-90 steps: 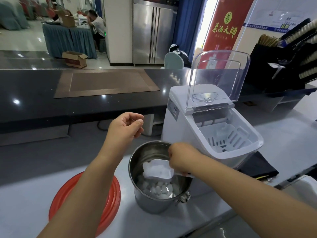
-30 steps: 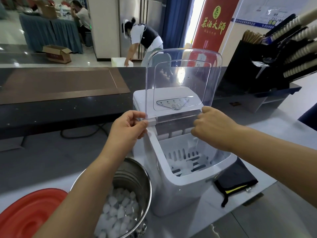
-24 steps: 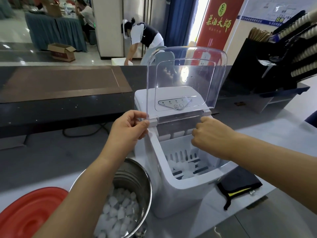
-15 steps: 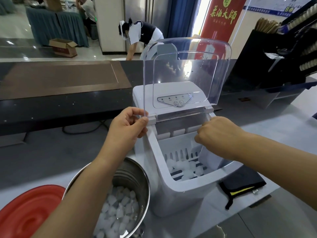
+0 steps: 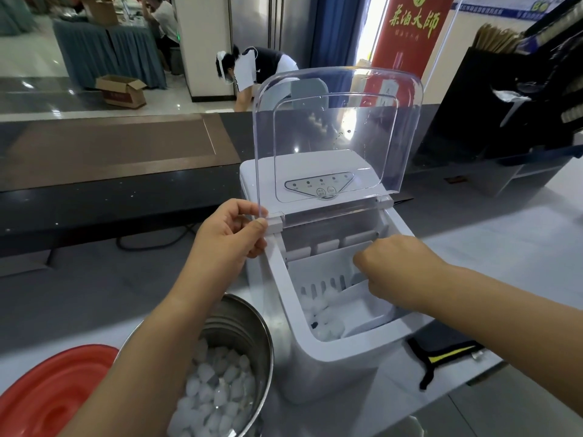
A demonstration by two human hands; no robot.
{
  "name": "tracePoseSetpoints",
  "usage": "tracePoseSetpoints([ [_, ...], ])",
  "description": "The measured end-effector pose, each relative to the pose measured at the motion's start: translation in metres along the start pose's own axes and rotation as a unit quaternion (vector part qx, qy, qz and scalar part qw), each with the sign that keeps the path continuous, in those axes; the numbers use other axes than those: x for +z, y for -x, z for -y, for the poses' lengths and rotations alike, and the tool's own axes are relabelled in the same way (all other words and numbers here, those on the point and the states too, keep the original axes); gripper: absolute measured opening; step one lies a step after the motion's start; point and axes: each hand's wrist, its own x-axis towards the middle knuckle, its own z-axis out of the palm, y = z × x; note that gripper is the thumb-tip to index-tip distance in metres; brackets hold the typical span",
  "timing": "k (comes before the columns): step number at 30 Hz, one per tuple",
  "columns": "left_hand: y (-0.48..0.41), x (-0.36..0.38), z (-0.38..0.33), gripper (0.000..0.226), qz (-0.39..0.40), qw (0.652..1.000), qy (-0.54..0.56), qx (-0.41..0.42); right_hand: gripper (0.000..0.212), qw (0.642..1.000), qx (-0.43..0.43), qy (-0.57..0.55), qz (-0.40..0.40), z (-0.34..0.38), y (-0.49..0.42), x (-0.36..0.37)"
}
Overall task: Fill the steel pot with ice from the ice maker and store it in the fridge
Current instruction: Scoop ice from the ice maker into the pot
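Pinching the lower left corner of the clear lid [image 5: 337, 137] between thumb and curled fingers, the left hand [image 5: 233, 228] steadies it just above the hinge; the lid stands upright, as it did half a second ago. The right hand [image 5: 394, 266] has dropped since then from the right end of the hinge into the basket of the ice maker [image 5: 315, 373]. Its fingers curl downward and seem to be closed on the handle of a white scoop [image 5: 362, 307], though the back of the hand hides the grip itself. The scoop lies low in the basket beside the ice left there [image 5: 325, 316]; three seconds ago it was tipped over the pot.

The steel pot [image 5: 239, 335] stands on the counter [image 5: 520, 247], just left of the ice maker and touching or nearly touching its side, under the left forearm. Ice cubes [image 5: 214, 395] fill its lower part. A red lid [image 5: 47, 395] lies to the pot's left, and a black cloth [image 5: 441, 354] lies to the machine's right.
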Motion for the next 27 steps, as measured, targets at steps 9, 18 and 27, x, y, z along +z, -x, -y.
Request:
tracePoseSetpoints([
  [9, 0.001, 0.000, 0.001, 0.009, -0.002, 1.000, -0.006, 0.001, 0.013, 0.999, -0.035, -0.034, 0.003, 0.012, -0.001, 0.002],
  [18, -0.001, -0.002, 0.001, 0.009, 0.007, 1.000, -0.018, 0.001, 0.011, 0.991, -0.034, -0.123, 0.026, 0.025, -0.001, -0.005],
  [27, -0.002, -0.002, 0.005, 0.008, 0.006, 1.000, -0.008, 0.002, 0.007, 0.972, -0.042, -0.219, 0.073, 0.019, -0.009, 0.007],
])
